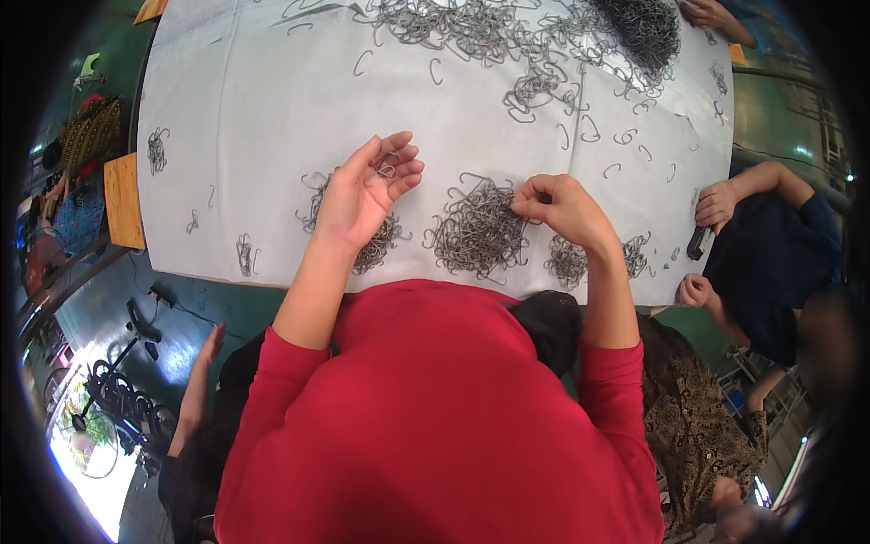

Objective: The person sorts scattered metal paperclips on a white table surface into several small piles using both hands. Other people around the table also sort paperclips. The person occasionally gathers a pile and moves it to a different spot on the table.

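Small grey bent-wire hooks lie in heaps on the white-covered table. My left hand (358, 189) is turned palm up with curled fingers, and a few wire hooks (387, 167) rest in it. Beneath and beside that hand is a loose heap (373, 245), partly hidden by my wrist. The densest near heap (480, 228) sits between my two hands. At its right edge my right hand (560, 210) pinches thumb and fingers together on what looks like a wire hook, mostly hidden by the fingertips. Another small heap (567, 261) is next to my right wrist.
A large mass of hooks (634, 41) spreads over the table's far side, with loose ones scattered nearer. Small clusters (157, 150) lie toward the left edge. Another person's hand (717, 205) rests at the right edge, and one more (711, 16) at the far right corner.
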Demonstrator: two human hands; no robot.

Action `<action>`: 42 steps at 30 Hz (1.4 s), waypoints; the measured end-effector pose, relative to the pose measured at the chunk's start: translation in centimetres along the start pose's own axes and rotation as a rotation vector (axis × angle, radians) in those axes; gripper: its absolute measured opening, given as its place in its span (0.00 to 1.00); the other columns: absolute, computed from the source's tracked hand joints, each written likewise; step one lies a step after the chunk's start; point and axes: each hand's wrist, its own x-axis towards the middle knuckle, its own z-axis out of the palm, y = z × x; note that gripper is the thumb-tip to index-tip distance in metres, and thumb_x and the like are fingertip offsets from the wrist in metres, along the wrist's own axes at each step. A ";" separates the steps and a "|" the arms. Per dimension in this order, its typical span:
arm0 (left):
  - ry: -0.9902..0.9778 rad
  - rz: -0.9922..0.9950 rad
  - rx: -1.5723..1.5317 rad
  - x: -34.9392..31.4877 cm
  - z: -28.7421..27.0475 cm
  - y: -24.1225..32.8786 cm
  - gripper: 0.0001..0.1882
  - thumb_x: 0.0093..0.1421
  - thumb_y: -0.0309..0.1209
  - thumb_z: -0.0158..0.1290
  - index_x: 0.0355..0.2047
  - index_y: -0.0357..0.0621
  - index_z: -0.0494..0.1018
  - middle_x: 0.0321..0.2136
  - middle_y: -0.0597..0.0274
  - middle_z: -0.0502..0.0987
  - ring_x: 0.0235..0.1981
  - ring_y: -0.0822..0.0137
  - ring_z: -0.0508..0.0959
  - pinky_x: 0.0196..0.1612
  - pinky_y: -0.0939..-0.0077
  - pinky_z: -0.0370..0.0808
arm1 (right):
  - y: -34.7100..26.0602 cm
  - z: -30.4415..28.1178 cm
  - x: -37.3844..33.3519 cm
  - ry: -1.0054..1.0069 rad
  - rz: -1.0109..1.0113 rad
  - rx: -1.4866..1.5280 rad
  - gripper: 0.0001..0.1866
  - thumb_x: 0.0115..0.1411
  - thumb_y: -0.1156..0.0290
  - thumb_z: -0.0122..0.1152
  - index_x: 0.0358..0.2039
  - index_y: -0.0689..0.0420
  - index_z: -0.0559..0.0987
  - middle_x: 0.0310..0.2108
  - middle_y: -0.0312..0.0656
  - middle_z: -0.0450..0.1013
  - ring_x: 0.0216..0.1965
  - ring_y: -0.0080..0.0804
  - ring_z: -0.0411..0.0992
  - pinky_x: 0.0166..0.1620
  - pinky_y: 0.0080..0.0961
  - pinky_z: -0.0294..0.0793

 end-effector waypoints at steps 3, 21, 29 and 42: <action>0.011 -0.005 0.001 0.0 -0.1 0.1 0.20 0.66 0.35 0.40 0.48 0.29 0.67 0.39 0.53 0.73 0.40 0.62 0.75 0.46 0.70 0.75 | -0.3 0.0 -0.6 -0.126 -0.049 -0.108 0.06 0.50 0.71 0.62 0.27 0.59 0.81 0.23 0.41 0.75 0.26 0.28 0.72 0.33 0.26 0.70; -0.005 -0.051 0.024 0.6 1.2 -0.3 0.19 0.65 0.35 0.42 0.48 0.30 0.67 0.38 0.53 0.73 0.39 0.62 0.75 0.45 0.71 0.76 | -0.3 -4.2 7.3 0.439 -0.038 0.113 0.09 0.54 0.65 0.58 0.29 0.58 0.77 0.18 0.33 0.67 0.21 0.24 0.66 0.25 0.23 0.64; -0.034 -0.188 -0.065 3.9 3.4 -3.8 0.21 0.66 0.37 0.40 0.50 0.29 0.65 0.43 0.50 0.72 0.47 0.58 0.73 0.50 0.68 0.73 | -3.1 0.0 2.3 0.158 -0.108 0.415 0.16 0.57 0.65 0.58 0.43 0.60 0.75 0.20 0.32 0.69 0.22 0.21 0.66 0.27 0.20 0.65; 0.097 0.002 -0.052 3.0 1.8 -0.6 0.19 0.65 0.35 0.43 0.47 0.30 0.67 0.41 0.51 0.72 0.44 0.59 0.74 0.49 0.69 0.75 | -4.6 2.5 7.4 0.379 -0.122 -0.167 0.33 0.57 0.61 0.54 0.63 0.50 0.56 0.25 0.49 0.75 0.31 0.48 0.74 0.37 0.40 0.72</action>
